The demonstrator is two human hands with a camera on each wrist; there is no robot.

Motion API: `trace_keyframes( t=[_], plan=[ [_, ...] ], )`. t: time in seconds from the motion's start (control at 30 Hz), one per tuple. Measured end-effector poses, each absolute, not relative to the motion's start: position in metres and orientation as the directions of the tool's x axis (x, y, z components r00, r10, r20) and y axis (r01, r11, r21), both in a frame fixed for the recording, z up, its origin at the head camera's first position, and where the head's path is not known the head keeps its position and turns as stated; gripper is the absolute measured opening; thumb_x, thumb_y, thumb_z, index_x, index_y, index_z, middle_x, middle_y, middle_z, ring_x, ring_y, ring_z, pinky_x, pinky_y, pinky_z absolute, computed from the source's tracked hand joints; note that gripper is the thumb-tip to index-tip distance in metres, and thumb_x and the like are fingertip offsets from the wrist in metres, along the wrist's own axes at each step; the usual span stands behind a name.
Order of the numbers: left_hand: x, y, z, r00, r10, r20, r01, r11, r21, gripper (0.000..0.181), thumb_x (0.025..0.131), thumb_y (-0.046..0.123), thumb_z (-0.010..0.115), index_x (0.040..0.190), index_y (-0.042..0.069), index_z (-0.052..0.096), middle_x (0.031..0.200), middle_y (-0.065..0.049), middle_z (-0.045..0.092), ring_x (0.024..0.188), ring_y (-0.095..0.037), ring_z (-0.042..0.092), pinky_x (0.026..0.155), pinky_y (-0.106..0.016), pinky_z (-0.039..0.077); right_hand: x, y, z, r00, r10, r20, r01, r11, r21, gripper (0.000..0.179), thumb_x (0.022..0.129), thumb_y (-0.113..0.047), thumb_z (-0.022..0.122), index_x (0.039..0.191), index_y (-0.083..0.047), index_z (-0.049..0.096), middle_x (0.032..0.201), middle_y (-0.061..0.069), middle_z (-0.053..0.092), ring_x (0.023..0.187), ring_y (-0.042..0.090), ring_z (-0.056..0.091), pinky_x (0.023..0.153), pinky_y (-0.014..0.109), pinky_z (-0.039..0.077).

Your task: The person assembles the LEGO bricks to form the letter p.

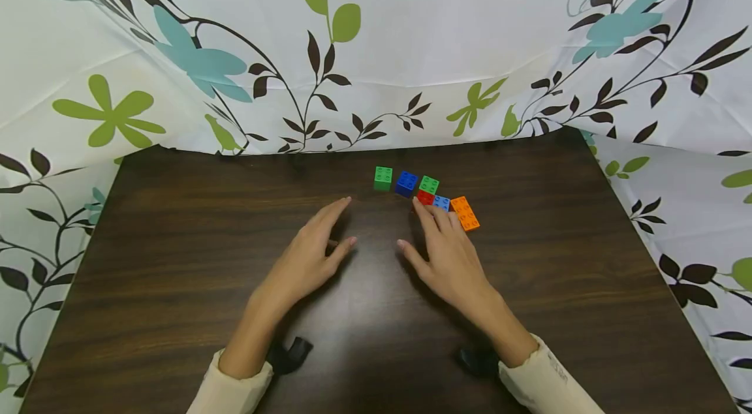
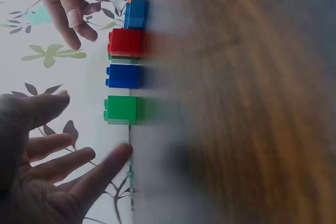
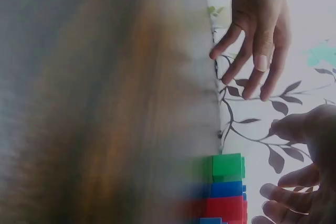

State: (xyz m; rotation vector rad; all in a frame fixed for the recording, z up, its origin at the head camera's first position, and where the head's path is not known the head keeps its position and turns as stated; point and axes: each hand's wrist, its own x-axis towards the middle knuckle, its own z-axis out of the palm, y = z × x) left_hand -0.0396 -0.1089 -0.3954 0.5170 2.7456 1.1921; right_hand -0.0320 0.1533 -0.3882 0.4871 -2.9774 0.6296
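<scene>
A row of toy building bricks lies on the dark table. From left to right in the head view come a green brick (image 1: pixel 383 179), a dark blue brick (image 1: pixel 406 183), a second green brick (image 1: pixel 429 185) close behind a red brick (image 1: pixel 425 197), a light blue brick (image 1: pixel 442 203) and a longer orange brick (image 1: pixel 466 213). My left hand (image 1: pixel 308 251) hovers left of the row, fingers extended and holding nothing. Nearer the bricks, my right hand (image 1: pixel 449 254) has relaxed fingers and overlaps the red and light blue ones in view; the wrist views show it apart from them.
The brown wooden table (image 1: pixel 194 257) extends to both sides of the hands. A white cloth (image 1: pixel 411 55) with leaf and flower prints hangs behind the table and along its sides. Black straps (image 1: pixel 290 355) show at the wrists.
</scene>
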Motion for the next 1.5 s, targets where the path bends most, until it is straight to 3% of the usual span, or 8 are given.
trace_keyframes(
  t=[0.1, 0.4, 0.63, 0.8, 1.2, 1.5],
  plan=[
    [-0.051, -0.106, -0.399, -0.94, 0.338, 0.053, 0.251, 0.575, 0.779, 0.069, 0.105, 0.013, 0.071, 0.164, 0.004, 0.038, 0.164, -0.023, 0.047, 0.13, -0.041, 0.066, 0.091, -0.045, 0.066, -0.041, 0.154, -0.387, -0.958, -0.262, 0.115, -0.286, 0.859, -0.425, 0.075, 0.099, -0.039, 0.079, 0.159, -0.005, 0.049, 0.151, 0.02, 0.058, 0.128, 0.038, 0.054, 0.101, 0.054, 0.06],
    [-0.087, -0.092, -0.401, -0.953, 0.3, 0.043, 0.206, 0.536, 0.819, 0.062, 0.102, 0.009, 0.072, 0.158, 0.0, 0.047, 0.151, -0.026, 0.058, 0.129, -0.041, 0.068, 0.086, -0.045, 0.067, -0.066, 0.155, -0.387, -0.975, -0.197, 0.103, -0.222, 0.834, -0.505, 0.066, 0.101, -0.034, 0.078, 0.155, -0.003, 0.055, 0.151, 0.022, 0.056, 0.125, 0.039, 0.049, 0.092, 0.05, 0.057],
    [-0.114, -0.082, -0.405, -0.964, 0.263, 0.045, 0.183, 0.528, 0.829, 0.058, 0.1, 0.007, 0.075, 0.152, -0.002, 0.053, 0.151, -0.023, 0.06, 0.13, -0.04, 0.068, 0.113, -0.057, 0.053, -0.082, 0.152, -0.386, -0.981, -0.174, 0.091, -0.195, 0.815, -0.546, 0.061, 0.1, -0.031, 0.078, 0.152, -0.004, 0.058, 0.15, 0.022, 0.057, 0.124, 0.039, 0.048, 0.092, 0.049, 0.054],
    [-0.13, -0.077, -0.409, -0.967, 0.253, 0.011, 0.147, 0.524, 0.839, 0.062, 0.099, 0.008, 0.076, 0.155, 0.0, 0.05, 0.151, -0.023, 0.06, 0.134, -0.039, 0.066, 0.118, -0.056, 0.05, -0.093, 0.147, -0.388, -0.985, -0.149, 0.087, -0.172, 0.833, -0.526, 0.061, 0.101, -0.03, 0.078, 0.152, -0.005, 0.058, 0.149, 0.022, 0.058, 0.122, 0.039, 0.047, 0.09, 0.046, 0.052],
    [-0.15, -0.065, -0.409, -0.949, 0.314, -0.009, 0.196, 0.613, 0.765, 0.072, 0.098, 0.007, 0.079, 0.161, 0.002, 0.044, 0.158, -0.023, 0.053, 0.14, -0.04, 0.059, 0.119, -0.053, 0.05, -0.111, 0.135, -0.392, -0.982, -0.149, 0.112, -0.183, 0.88, -0.437, 0.063, 0.101, -0.028, 0.078, 0.153, -0.001, 0.056, 0.151, 0.023, 0.057, 0.122, 0.041, 0.046, 0.101, 0.049, 0.046],
    [-0.156, -0.056, -0.41, -0.957, 0.29, -0.02, 0.173, 0.623, 0.763, 0.053, 0.098, 0.008, 0.079, 0.146, -0.001, 0.058, 0.141, -0.024, 0.064, 0.129, -0.039, 0.065, 0.111, -0.049, 0.055, -0.12, 0.132, -0.397, -0.985, -0.146, 0.094, -0.172, 0.885, -0.432, 0.061, 0.102, -0.027, 0.077, 0.155, -0.003, 0.056, 0.154, 0.02, 0.057, 0.127, 0.039, 0.047, 0.107, 0.052, 0.045]
  ],
)
